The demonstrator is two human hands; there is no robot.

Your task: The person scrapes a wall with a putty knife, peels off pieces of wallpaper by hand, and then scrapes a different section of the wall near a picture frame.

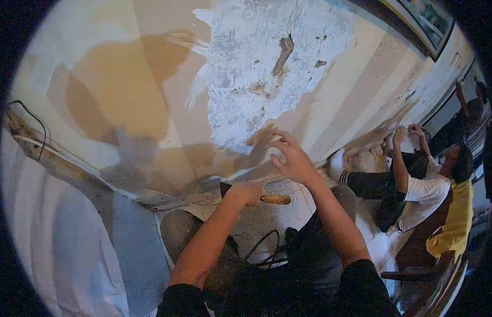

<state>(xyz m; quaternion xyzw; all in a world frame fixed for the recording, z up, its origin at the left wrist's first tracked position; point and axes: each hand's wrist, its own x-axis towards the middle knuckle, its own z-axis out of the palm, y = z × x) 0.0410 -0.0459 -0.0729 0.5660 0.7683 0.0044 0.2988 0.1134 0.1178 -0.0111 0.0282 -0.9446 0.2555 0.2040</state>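
My left hand is closed around a scraper with a wooden handle. The handle's end sticks out to the right of my fist, and a dark, flat part shows on the other side. Up and to the right, my right hand is raised with fingers apart and slightly bent, holding nothing. It overlaps the lower wall in this view and casts a shadow there. Before me, the cream wall has a large stripped patch of whitish plaster with ragged edges, a crack and several pits.
To the right a person sits low by the wall, both hands raised. Behind them a yellow cloth hangs over a chair. A pale sheet covers something at left. Between my legs lies a black cable. A framed picture hangs upper right.
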